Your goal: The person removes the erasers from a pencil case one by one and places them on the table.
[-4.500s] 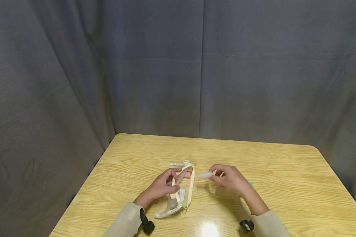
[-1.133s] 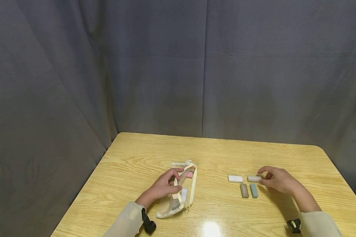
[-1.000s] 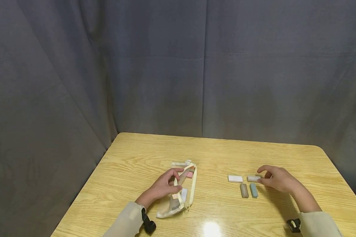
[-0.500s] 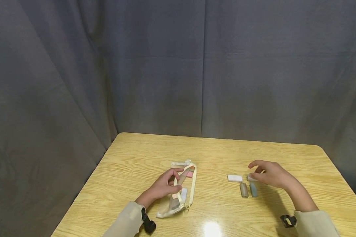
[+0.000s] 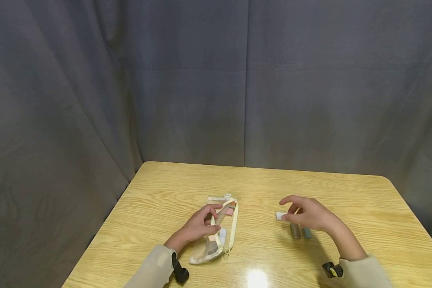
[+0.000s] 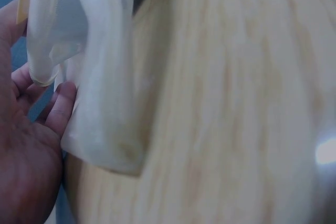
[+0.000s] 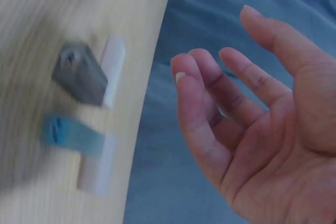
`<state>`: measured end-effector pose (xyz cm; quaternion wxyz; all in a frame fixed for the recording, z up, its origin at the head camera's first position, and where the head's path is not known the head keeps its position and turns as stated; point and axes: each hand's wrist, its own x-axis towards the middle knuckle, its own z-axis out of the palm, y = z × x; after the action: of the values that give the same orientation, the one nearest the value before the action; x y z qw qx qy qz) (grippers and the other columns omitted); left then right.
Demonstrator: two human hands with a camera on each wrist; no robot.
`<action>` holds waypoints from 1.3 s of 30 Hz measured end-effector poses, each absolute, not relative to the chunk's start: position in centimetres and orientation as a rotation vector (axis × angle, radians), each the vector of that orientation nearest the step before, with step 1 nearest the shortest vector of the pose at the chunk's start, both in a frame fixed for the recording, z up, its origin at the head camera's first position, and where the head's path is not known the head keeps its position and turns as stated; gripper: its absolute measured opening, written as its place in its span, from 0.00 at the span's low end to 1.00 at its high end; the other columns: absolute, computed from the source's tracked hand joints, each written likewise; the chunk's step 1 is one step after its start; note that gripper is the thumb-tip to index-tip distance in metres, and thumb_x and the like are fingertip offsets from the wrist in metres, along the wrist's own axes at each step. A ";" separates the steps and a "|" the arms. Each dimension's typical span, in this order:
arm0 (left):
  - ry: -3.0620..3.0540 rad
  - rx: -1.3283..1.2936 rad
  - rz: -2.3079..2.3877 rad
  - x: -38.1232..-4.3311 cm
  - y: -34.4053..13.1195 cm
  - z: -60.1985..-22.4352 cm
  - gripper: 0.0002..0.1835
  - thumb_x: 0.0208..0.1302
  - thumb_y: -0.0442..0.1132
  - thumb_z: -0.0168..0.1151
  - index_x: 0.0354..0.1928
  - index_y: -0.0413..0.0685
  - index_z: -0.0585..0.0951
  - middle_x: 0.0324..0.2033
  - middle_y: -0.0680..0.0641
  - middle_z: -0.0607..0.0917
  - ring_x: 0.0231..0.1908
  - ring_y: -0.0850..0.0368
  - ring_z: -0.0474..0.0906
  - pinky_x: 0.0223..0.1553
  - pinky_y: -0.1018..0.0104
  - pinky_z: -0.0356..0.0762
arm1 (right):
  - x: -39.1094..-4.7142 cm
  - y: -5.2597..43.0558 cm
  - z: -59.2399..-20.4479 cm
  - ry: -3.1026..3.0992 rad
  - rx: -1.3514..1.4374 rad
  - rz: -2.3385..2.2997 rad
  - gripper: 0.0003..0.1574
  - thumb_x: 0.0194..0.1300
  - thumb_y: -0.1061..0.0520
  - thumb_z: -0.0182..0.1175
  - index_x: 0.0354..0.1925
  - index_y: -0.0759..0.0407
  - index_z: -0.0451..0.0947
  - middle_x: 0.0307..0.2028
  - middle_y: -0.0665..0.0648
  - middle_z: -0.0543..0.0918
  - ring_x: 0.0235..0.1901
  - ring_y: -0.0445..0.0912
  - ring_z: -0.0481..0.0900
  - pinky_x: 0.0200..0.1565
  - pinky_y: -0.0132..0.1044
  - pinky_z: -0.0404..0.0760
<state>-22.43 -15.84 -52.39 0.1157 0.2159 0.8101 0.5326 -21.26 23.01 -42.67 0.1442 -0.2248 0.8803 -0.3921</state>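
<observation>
My left hand (image 5: 199,224) grips the near-side edge of a see-through mesh zip pouch (image 5: 235,226), which lies unzipped with cream edging. Inside show a pink block (image 5: 229,211), a whitish block (image 5: 222,236) and other small pieces. To the right, my right hand (image 5: 311,214) hovers with loosely bent fingers and nothing between them. Beneath it sit small eraser-like blocks: a white one (image 5: 279,216), a brown one (image 5: 295,231) and a teal one (image 5: 307,233). A second pale block (image 7: 97,169), hidden by the hand in the head view, appears beside the teal one in the right wrist view.
The wooden table (image 5: 180,180) has a far edge against a dark grey-blue curtain (image 5: 187,100). A bright light reflection (image 5: 257,279) falls near the front. Each wrist wears a black camera strap.
My right hand carried a pale block from the pouch to the right, set it down beside the others and let go. It has since moved left over them. The left hand stayed at the pouch.
</observation>
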 end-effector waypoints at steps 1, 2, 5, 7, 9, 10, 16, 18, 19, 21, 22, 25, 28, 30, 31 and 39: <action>2.371 0.632 1.560 -22.4 -15.8 -52.4 0.13 0.63 0.37 0.68 0.44 0.46 0.73 0.71 0.52 0.70 0.68 0.47 0.68 0.58 0.54 0.68 | -21.3 22.7 -42.9 2.536 -0.663 -1.130 0.33 0.69 0.47 0.66 0.66 0.60 0.72 0.38 0.54 0.83 0.31 0.51 0.82 0.30 0.43 0.82; 2.366 0.632 1.562 -22.4 -15.8 -52.4 0.13 0.63 0.37 0.68 0.44 0.46 0.73 0.71 0.52 0.70 0.67 0.47 0.68 0.58 0.54 0.68 | -21.3 22.3 -43.1 2.533 -0.672 -1.132 0.34 0.68 0.47 0.67 0.67 0.59 0.71 0.38 0.54 0.83 0.30 0.50 0.82 0.30 0.42 0.82; 2.363 0.637 1.567 -22.3 -15.8 -52.3 0.13 0.62 0.36 0.68 0.44 0.45 0.73 0.71 0.51 0.70 0.68 0.47 0.68 0.60 0.52 0.69 | -21.3 21.2 -43.8 2.539 -0.724 -1.115 0.38 0.69 0.47 0.66 0.70 0.58 0.68 0.38 0.52 0.83 0.32 0.47 0.83 0.31 0.38 0.80; 2.365 0.637 1.563 -22.3 -15.7 -52.3 0.13 0.62 0.36 0.67 0.45 0.45 0.73 0.71 0.51 0.70 0.68 0.47 0.68 0.62 0.50 0.68 | -21.2 20.4 -44.3 2.539 -0.736 -1.112 0.40 0.68 0.46 0.67 0.71 0.56 0.67 0.37 0.50 0.83 0.32 0.45 0.84 0.31 0.37 0.80; 2.368 0.641 1.561 -22.3 -15.7 -52.3 0.13 0.62 0.36 0.67 0.44 0.45 0.73 0.71 0.51 0.70 0.68 0.47 0.68 0.63 0.49 0.68 | -21.2 19.7 -44.8 2.546 -0.753 -1.108 0.40 0.67 0.45 0.67 0.71 0.56 0.66 0.36 0.49 0.83 0.34 0.43 0.84 0.33 0.36 0.79; 2.368 0.646 1.560 -22.3 -15.7 -52.3 0.13 0.62 0.36 0.67 0.44 0.45 0.73 0.71 0.51 0.70 0.68 0.46 0.68 0.63 0.49 0.69 | -21.2 19.3 -45.0 2.540 -0.757 -1.114 0.41 0.67 0.44 0.67 0.71 0.56 0.66 0.36 0.49 0.83 0.33 0.43 0.84 0.33 0.37 0.79; 2.366 0.655 1.560 -22.4 -15.8 -52.2 0.14 0.63 0.37 0.68 0.44 0.45 0.73 0.71 0.50 0.70 0.69 0.45 0.67 0.63 0.47 0.68 | -21.0 17.1 -46.0 2.511 -0.813 -1.143 0.40 0.68 0.45 0.67 0.70 0.58 0.66 0.35 0.48 0.82 0.32 0.44 0.84 0.34 0.36 0.80; 2.359 0.647 1.563 -22.4 -15.8 -52.1 0.14 0.62 0.37 0.68 0.45 0.46 0.73 0.72 0.51 0.70 0.71 0.45 0.65 0.65 0.45 0.67 | -20.9 16.4 -46.2 2.511 -0.845 -1.144 0.40 0.67 0.45 0.67 0.69 0.60 0.67 0.34 0.48 0.82 0.32 0.43 0.84 0.34 0.36 0.80; 2.353 0.647 1.569 -22.4 -15.8 -52.0 0.14 0.63 0.37 0.67 0.45 0.45 0.73 0.72 0.50 0.69 0.71 0.45 0.64 0.66 0.44 0.66 | -20.9 16.1 -46.3 2.511 -0.859 -1.144 0.40 0.67 0.45 0.68 0.69 0.60 0.67 0.34 0.47 0.82 0.32 0.42 0.83 0.35 0.36 0.80; 2.341 0.650 1.578 -22.3 -15.7 -51.8 0.14 0.63 0.36 0.67 0.45 0.43 0.73 0.72 0.48 0.69 0.71 0.43 0.64 0.66 0.41 0.65 | -20.9 15.4 -46.5 2.515 -0.876 -1.141 0.39 0.67 0.45 0.68 0.69 0.60 0.68 0.33 0.47 0.82 0.31 0.41 0.83 0.35 0.35 0.80; 2.339 0.651 1.582 -22.2 -15.7 -51.6 0.14 0.63 0.35 0.67 0.45 0.42 0.73 0.72 0.47 0.69 0.71 0.42 0.64 0.66 0.41 0.65 | -21.0 15.1 -46.5 2.513 -0.881 -1.142 0.39 0.67 0.45 0.68 0.68 0.60 0.68 0.33 0.47 0.82 0.30 0.40 0.83 0.34 0.35 0.80; 2.342 0.649 1.584 -22.2 -15.6 -51.5 0.14 0.63 0.33 0.66 0.45 0.39 0.72 0.72 0.45 0.69 0.70 0.42 0.67 0.65 0.44 0.67 | -20.9 14.3 -46.7 2.493 -0.880 -1.161 0.39 0.66 0.46 0.69 0.68 0.60 0.68 0.33 0.48 0.82 0.29 0.39 0.82 0.33 0.36 0.80; 2.347 0.643 1.582 -22.2 -15.5 -51.6 0.14 0.63 0.33 0.67 0.46 0.40 0.73 0.72 0.47 0.69 0.68 0.44 0.68 0.63 0.47 0.69 | -20.9 13.7 -46.8 2.471 -0.873 -1.179 0.38 0.66 0.47 0.69 0.68 0.59 0.69 0.33 0.49 0.82 0.30 0.40 0.82 0.33 0.36 0.80; 2.342 0.645 1.584 -22.3 -15.6 -51.7 0.14 0.63 0.34 0.67 0.45 0.41 0.73 0.72 0.47 0.69 0.68 0.44 0.69 0.64 0.45 0.69 | -20.9 13.3 -46.9 2.465 -0.878 -1.183 0.37 0.66 0.47 0.69 0.67 0.59 0.69 0.33 0.49 0.82 0.30 0.41 0.83 0.34 0.36 0.80; 2.338 0.643 1.585 -22.3 -15.6 -51.8 0.14 0.63 0.34 0.67 0.45 0.42 0.73 0.72 0.48 0.69 0.68 0.44 0.68 0.64 0.44 0.68 | -20.9 13.2 -47.0 2.465 -0.881 -1.181 0.37 0.66 0.47 0.69 0.67 0.58 0.69 0.33 0.49 0.82 0.30 0.41 0.83 0.34 0.36 0.80; 2.343 0.624 1.588 -22.5 -15.9 -52.4 0.14 0.63 0.37 0.69 0.44 0.46 0.73 0.71 0.51 0.70 0.68 0.46 0.70 0.65 0.42 0.67 | -20.8 11.6 -47.7 2.429 -0.895 -1.193 0.35 0.65 0.50 0.70 0.65 0.60 0.72 0.32 0.48 0.82 0.31 0.43 0.83 0.34 0.35 0.80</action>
<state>-22.50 -15.95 -52.44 0.1213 0.2138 0.8023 0.5439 -20.82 11.63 -47.67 0.1453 -0.3106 0.8432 -0.4141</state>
